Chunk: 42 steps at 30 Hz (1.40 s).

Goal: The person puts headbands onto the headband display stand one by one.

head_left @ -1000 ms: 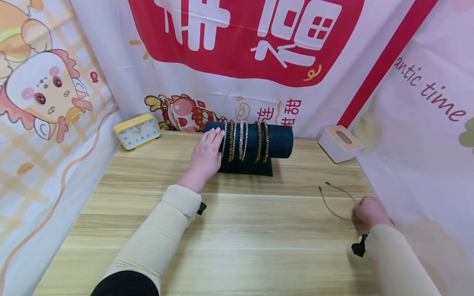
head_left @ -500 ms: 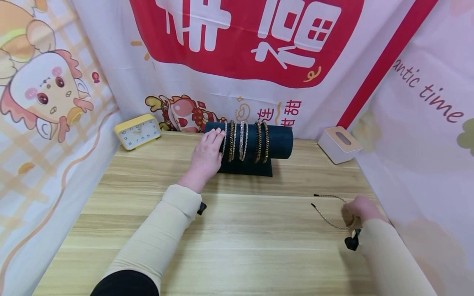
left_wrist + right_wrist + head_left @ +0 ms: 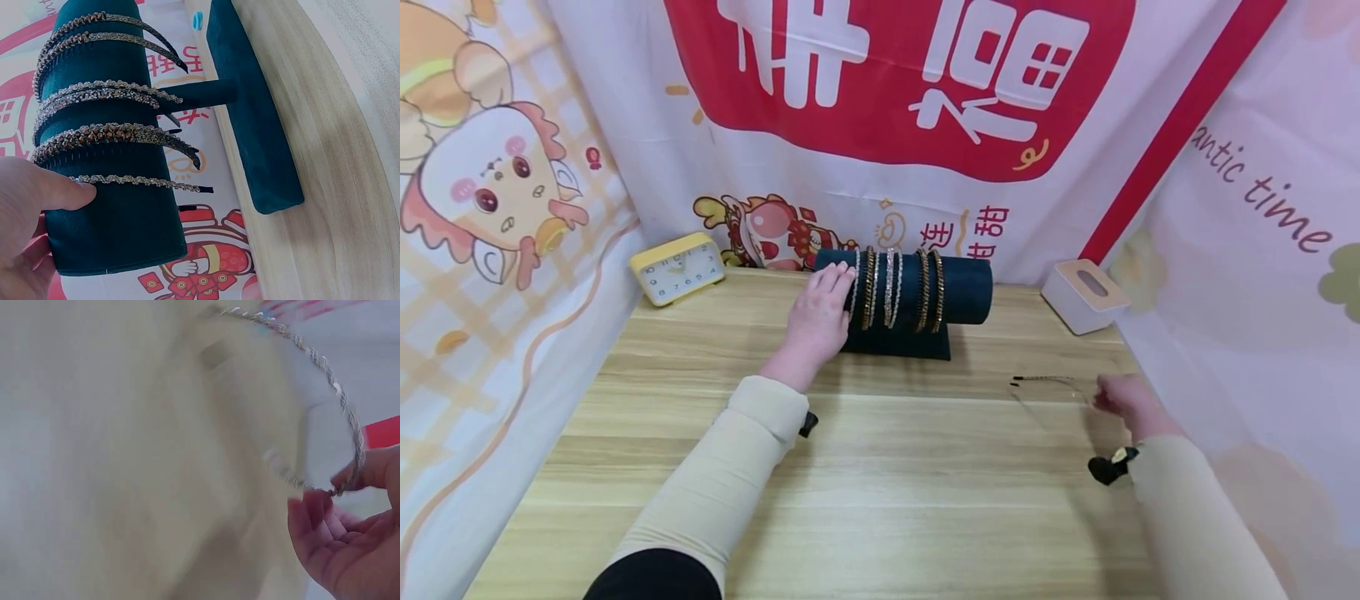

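A dark green velvet headband stand (image 3: pixel 967 288), a cylinder on a flat base, bears several headbands, silver-beaded and bronze-toned. My left hand (image 3: pixel 820 318) grips its left end. In the left wrist view the thumb lies by a silver-beaded headband (image 3: pixel 134 180), and the other fingers are partly hidden behind the roll. Over at the right, my right hand (image 3: pixel 1129 402) pinches a thin twisted headband (image 3: pixel 338 387) between thumb and fingers at the middle of its curve. That headband is held above the table, dark-tipped ends pointing left, blurred in both views.
A yellow alarm clock (image 3: pixel 677 268) stands at the back left of the wooden table (image 3: pixel 880 483). A white tissue box (image 3: pixel 1078 308) with a wooden-looking lid stands at the back right. Printed cloth (image 3: pixel 880 142) hangs close behind the stand.
My right hand has lifted the thin headband off the table and carried it left and farther back, turning its ends leftward. My left hand has stayed on the stand.
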{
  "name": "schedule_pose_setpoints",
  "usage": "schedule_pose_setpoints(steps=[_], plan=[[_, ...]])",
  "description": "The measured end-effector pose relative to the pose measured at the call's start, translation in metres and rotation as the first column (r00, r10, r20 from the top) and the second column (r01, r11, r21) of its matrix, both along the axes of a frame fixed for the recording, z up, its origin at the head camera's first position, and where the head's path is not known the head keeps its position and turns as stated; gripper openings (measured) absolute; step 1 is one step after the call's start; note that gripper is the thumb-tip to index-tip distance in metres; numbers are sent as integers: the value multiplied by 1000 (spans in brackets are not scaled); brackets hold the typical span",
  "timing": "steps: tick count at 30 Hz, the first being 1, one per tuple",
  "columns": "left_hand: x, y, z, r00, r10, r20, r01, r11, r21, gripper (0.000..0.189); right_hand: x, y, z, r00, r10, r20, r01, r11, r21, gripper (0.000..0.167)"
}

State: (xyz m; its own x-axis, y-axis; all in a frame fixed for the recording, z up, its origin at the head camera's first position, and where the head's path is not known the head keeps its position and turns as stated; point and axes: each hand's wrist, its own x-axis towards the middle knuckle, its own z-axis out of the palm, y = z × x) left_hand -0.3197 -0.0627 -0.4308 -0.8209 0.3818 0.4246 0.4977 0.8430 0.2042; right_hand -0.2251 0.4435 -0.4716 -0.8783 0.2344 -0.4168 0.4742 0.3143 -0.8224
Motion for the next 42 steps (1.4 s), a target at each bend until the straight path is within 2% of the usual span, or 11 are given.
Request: schedule_pose_setpoints(steps=[1,2,5,7,11,15,19,22,24,31,42], plan=[[0,0,0,1000,1,1,-1,1000,4,68,-4,-4,8,998,-62,-23,57,986,-157,24],[0,0,-1,1000,1,-1,-1,1000,7,68,-7,-8,16,995,-96,-37,81,955,-284,24],[0,0,-2,1000,1,-5,-1,1000,18,69,-15,-20,40,997,-49,-59,15,879,-477,31],[0,0,-2,1000,-1,-8,2,1000,23,69,-18,-28,52,995,46,-91,-87,847,-525,33],[0,0,-2,1000,-8,-13,8,1000,25,68,-21,-47,66,963,184,-198,-266,779,-568,35],[1,0,-2,1000,-9,-20,10,1000,30,69,-23,-67,75,938,189,-290,-335,705,-625,34],[0,0,-3,1000,-10,-24,11,1000,27,69,-25,-84,82,917,170,-361,-380,648,-660,33],[0,1,-3,1000,-9,-18,10,1000,29,69,-27,-95,86,904,163,-395,-403,632,-663,32],[0,1,-3,1000,-9,-14,9,999,31,69,-28,-101,87,904,147,-402,-398,634,-663,31],[0,0,-3,1000,-5,-9,5,1000,28,69,-39,-122,83,922,13,-386,-285,697,-658,30],[2,1,0,1000,-1,4,1,999,33,67,-57,-160,70,896,-138,-423,-190,740,-645,35]])
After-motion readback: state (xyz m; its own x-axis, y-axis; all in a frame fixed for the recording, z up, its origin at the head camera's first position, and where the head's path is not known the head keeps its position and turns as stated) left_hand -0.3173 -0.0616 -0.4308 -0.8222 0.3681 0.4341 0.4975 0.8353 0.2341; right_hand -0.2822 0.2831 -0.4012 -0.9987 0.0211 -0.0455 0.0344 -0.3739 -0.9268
